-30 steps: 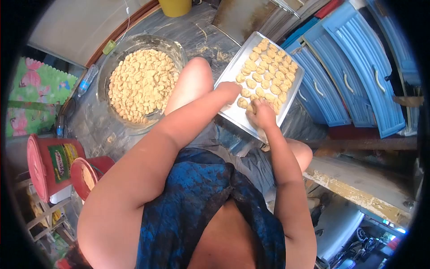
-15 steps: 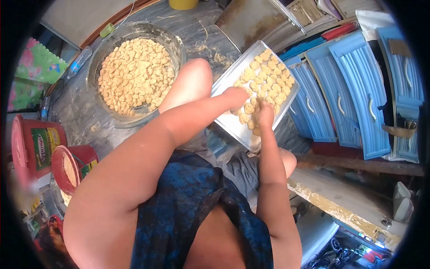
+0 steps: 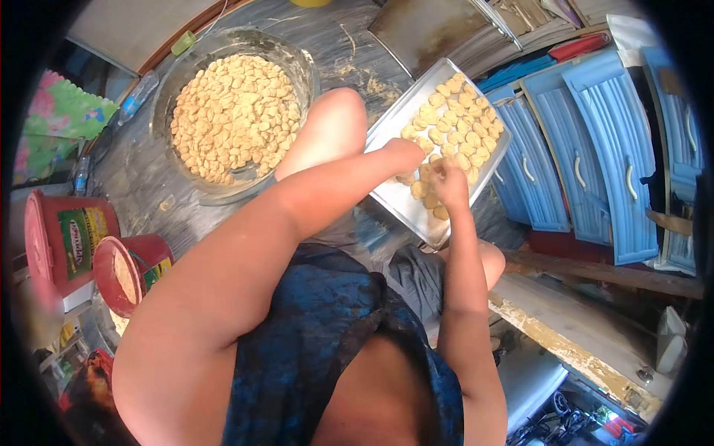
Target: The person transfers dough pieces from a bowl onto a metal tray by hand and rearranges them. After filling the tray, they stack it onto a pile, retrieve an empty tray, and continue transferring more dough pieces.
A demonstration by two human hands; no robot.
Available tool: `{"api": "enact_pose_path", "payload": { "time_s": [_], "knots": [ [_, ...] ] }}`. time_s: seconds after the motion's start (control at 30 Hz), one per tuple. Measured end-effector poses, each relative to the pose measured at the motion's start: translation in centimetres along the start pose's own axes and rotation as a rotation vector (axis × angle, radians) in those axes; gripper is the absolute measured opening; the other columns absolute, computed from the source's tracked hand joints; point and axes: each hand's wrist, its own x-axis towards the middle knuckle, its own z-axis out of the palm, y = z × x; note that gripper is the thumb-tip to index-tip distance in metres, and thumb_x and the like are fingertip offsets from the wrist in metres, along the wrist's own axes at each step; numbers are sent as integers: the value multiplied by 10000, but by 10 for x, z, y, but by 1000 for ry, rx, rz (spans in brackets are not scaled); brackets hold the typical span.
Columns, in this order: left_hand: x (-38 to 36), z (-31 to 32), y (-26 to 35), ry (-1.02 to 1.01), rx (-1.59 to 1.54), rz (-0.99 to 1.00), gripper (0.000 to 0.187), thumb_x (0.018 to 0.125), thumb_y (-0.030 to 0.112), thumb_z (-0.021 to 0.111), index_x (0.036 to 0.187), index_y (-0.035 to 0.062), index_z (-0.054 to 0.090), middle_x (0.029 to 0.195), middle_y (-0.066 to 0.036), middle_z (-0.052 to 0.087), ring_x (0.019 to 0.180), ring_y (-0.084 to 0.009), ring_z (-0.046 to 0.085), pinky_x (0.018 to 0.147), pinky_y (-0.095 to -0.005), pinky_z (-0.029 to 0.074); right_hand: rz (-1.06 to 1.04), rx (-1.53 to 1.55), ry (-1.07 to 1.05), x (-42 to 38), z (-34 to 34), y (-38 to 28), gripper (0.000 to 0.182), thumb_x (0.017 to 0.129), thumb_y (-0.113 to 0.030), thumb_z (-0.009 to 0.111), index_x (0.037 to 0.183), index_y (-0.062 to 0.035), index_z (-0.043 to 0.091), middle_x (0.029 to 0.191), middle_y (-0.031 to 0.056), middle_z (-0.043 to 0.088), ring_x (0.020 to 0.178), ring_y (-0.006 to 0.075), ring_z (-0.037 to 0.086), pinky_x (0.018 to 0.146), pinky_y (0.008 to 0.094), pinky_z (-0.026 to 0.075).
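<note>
A metal baking tray (image 3: 394,195) lies tilted beside my legs, with rows of round, pale-yellow dough pieces (image 3: 467,128) covering much of it. My left hand (image 3: 406,156) is over the tray's left side, its fingers curled downward and mostly hidden by the hand itself. Close by on its right, my right hand (image 3: 451,183) is closed, fingertips bent down among the lower pieces. Whatever either hand pinches is too small or covered to make out. A big round basin (image 3: 309,78) to the left holds a heap of similar dough pieces (image 3: 234,119).
Red buckets (image 3: 71,238) stand at the left, near plastic bottles (image 3: 137,97). Blue drawer fronts (image 3: 558,149) line the right, close to the tray. My bent knee (image 3: 338,119) is between basin and tray. Flour-like smears mark the grey floor (image 3: 364,82).
The whole view has shifted, so basin and tray appear further right. My right hand has lifted slightly and its fingers look more bunched; my left hand stays over the tray's left side.
</note>
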Motion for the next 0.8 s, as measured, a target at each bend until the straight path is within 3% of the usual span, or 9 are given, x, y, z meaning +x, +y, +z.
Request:
{"api": "enact_pose_path", "payload": {
  "time_s": [0.1,0.17,0.33,0.4,0.53,0.67,0.73,0.77,0.8],
  "knots": [
    [-8,-7,5,70,-58,14,201,711,138,617,895,75,666,874,-137,661,854,-299,640,708,-407,501,-110,85,-104,-9,5,-19,287,729,-190,658,963,-38,590,736,126,617,668,299,601,634,374,484],
    [-13,-18,1,297,-219,12,203,707,137,616,889,65,673,899,-143,656,845,-313,636,722,-402,496,222,324,-98,-4,-2,-59,338,698,-94,607,1022,-7,570,916,163,601,760,255,579,694,354,465],
    [-63,-83,-65,1038,-440,134,255,752,111,588,1000,52,602,1050,-178,558,1005,-341,539,845,-403,445,-133,516,143,69,0,-148,636,712,-153,683,1270,11,423,1189,183,497,1034,288,510,835,339,438],
    [-106,-100,-108,1189,-495,-58,305,746,130,625,1040,50,608,1057,-175,560,1075,-325,498,919,-376,409,-237,556,129,102,5,-212,675,698,-161,693,1291,-7,410,1253,215,433,1127,320,451,929,374,406],
    [-151,-49,-266,1070,-499,-640,516,715,309,709,1136,40,578,1206,-219,509,1119,-332,503,932,-382,414,-383,461,95,163,96,-307,776,705,-184,721,1355,-34,323,1342,228,340,1208,345,396,994,394,380],
    [-187,32,-351,631,-502,-956,713,647,386,748,1236,65,506,1270,-249,459,1137,-361,491,953,-377,407,35,455,-426,150,199,-351,917,678,-179,741,1408,-60,199,1449,241,142,1340,382,195,1099,406,238],
    [-183,66,-366,376,-375,-940,756,641,379,750,1281,98,463,1324,-252,406,1187,-370,452,970,-399,396,-84,141,-552,118,291,-312,803,722,-258,671,1392,-52,278,1436,256,214,1340,404,173,1086,413,244],
    [-181,77,-362,313,-345,-920,749,652,366,741,1296,121,447,1348,-259,371,1216,-375,421,982,-423,382,-151,-257,-791,106,333,-300,685,729,-266,631,1330,-29,402,1351,258,378,1294,402,292,1049,437,298],
    [-172,90,-362,250,-317,-885,744,663,352,733,1311,144,431,1371,-266,336,1245,-379,390,993,-447,368,-165,-26,-1114,104,327,-289,577,728,-216,602,1265,-36,494,1253,237,496,1188,388,448,998,451,362]
  ]
}}
